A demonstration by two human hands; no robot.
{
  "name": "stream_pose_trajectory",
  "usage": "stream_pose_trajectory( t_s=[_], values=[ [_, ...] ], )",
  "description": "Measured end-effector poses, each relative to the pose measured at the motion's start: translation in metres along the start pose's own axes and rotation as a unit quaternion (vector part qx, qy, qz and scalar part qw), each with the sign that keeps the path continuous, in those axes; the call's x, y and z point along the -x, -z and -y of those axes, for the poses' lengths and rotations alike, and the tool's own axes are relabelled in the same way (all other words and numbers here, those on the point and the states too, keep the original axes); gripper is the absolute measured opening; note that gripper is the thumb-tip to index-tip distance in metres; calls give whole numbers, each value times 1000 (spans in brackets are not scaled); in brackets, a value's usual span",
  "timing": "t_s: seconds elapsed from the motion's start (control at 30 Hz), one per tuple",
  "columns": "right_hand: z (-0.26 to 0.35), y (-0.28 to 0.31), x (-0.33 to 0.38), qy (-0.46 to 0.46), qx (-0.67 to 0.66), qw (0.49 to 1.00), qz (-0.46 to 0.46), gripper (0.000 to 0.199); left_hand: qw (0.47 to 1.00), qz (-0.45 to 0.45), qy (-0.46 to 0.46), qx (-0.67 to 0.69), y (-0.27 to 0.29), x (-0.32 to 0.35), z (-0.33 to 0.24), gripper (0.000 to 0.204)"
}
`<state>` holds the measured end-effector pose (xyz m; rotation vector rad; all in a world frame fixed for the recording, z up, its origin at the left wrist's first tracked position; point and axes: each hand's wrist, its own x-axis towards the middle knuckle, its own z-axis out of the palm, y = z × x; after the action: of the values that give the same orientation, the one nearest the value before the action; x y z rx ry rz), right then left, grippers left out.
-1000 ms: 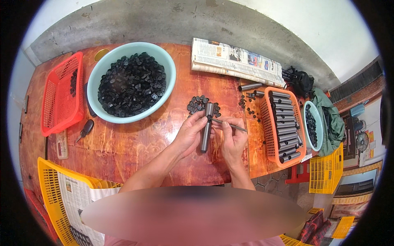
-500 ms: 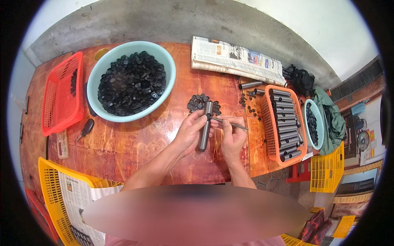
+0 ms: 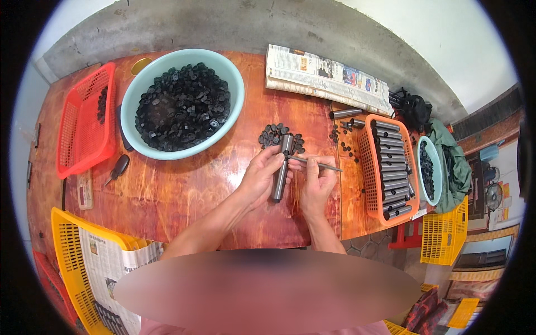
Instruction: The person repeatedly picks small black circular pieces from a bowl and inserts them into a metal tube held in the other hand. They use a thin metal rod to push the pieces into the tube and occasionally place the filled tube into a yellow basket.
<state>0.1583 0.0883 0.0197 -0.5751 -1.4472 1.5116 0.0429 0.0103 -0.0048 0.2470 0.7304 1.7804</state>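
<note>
My left hand (image 3: 260, 176) is closed around a grey metal tube (image 3: 280, 187), which stands nearly upright in the picture over the wooden table. A dark spot or small black piece shows on the tube's upper part, by my left thumb. Pinched in my right hand (image 3: 316, 191) is a thin dark rod (image 3: 329, 167). Its left end meets the tube at that dark spot; whether it goes inside cannot be made out. Just beyond the tube lies a small pile of black plastic pieces (image 3: 271, 134).
A pale blue basin (image 3: 239, 106) full of black pieces stands at left, beside a red basket (image 3: 72, 134). To the right are an orange basket (image 3: 371, 184) of tubes and a smaller blue basin (image 3: 438, 167). Folded newspapers (image 3: 312, 72) lie at the back.
The whole view has shifted slightly. Both hands keep their grips, and the rod's end stays at the same spot on the tube.
</note>
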Motion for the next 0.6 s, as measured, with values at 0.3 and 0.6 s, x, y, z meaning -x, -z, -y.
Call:
stream_pose_trajectory(
  t_s=[0.3,0.6],
  values=[
    [0,-5,6,-27,-87,995,-43,8,1000,-4,-8,22,-9,2,-2,25],
    [-1,-5,2,-25,-63,998,-12,9,1000,-6,-18,7,-1,1,0,21]
  ],
)
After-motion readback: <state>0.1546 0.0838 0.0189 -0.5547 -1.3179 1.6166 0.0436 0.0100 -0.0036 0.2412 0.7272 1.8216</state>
